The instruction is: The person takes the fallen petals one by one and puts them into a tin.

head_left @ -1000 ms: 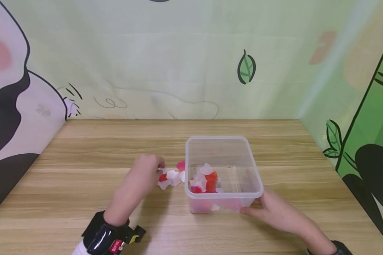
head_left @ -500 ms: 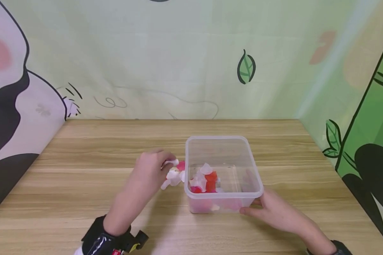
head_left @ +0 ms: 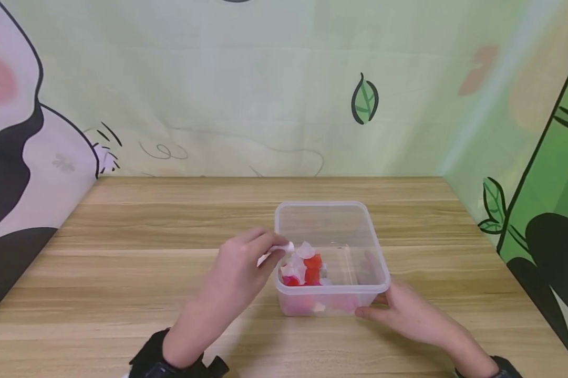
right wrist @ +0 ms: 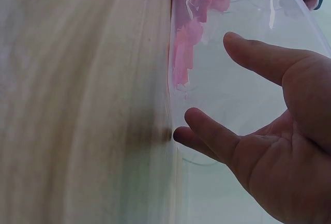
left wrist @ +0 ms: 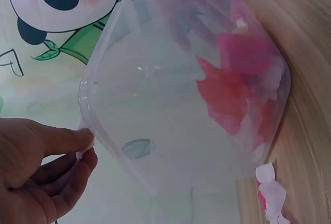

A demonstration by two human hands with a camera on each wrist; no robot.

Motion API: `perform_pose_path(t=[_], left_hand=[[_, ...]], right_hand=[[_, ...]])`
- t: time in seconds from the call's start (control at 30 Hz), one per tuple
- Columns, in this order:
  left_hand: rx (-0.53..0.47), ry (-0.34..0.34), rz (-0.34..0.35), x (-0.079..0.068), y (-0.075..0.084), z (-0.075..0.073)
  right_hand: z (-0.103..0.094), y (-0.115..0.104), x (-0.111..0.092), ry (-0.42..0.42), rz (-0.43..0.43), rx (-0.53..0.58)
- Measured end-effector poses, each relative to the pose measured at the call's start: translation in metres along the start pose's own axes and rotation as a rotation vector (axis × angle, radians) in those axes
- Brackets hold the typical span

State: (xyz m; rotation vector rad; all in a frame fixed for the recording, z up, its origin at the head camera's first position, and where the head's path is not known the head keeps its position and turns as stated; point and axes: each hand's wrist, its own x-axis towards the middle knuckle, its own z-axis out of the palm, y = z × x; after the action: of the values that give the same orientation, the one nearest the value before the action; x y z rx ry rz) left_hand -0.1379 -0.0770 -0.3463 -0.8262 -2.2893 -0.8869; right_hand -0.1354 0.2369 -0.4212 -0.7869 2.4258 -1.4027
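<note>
My left hand [head_left: 243, 268] pinches a thin white petal-like piece [head_left: 284, 247] between thumb and fingers, at the left rim of a clear plastic box [head_left: 333, 289]. In the left wrist view, this piece [left wrist: 80, 154] mostly hides behind the fingertips. Red, pink and white petal-like pieces [head_left: 313, 270] lie heaped in the left part of the box. My right hand [head_left: 413, 315] rests at the box's near right corner, thumb on the front and fingers along the side. The right wrist view shows its fingers [right wrist: 212, 131] fairly straight and spread against the wall.
A few white and pink pieces [left wrist: 272, 193] lie on the wooden table [head_left: 170, 210] just outside the box, hidden behind my left hand in the head view. A cartoon-printed backdrop [head_left: 246, 105] rises behind the table and along its sides.
My left hand has picked a white piece from the small pile left of the box and carried it right to the rim. The right hand and box have stayed put.
</note>
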Motion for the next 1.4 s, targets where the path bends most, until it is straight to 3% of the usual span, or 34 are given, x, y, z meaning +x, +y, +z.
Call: perform_pose_path(t=[0.27,0.77,1.07,1.23,1.4], left_hand=[[-0.007,-0.024,0.038,-0.002,0.002,0.006],[-0.002,-0.069,0.011,-0.002,0.004,0.005],[0.008,0.032,0.007,0.000,-0.002,-0.003],[0.065,0.022,-0.062,0.001,-0.009,-0.009],[0.147,-0.060,-0.173,0.001,-0.019,-0.010]], right_hand=[[0.000,0.000,0.000,0.000,0.016,-0.014],[-0.001,0.000,-0.001,-0.005,0.002,0.003],[-0.002,-0.001,0.000,-0.005,0.008,0.003],[-0.002,-0.001,0.000,-0.004,0.009,0.000],[-0.001,-0.001,0.000,-0.005,0.005,0.007]])
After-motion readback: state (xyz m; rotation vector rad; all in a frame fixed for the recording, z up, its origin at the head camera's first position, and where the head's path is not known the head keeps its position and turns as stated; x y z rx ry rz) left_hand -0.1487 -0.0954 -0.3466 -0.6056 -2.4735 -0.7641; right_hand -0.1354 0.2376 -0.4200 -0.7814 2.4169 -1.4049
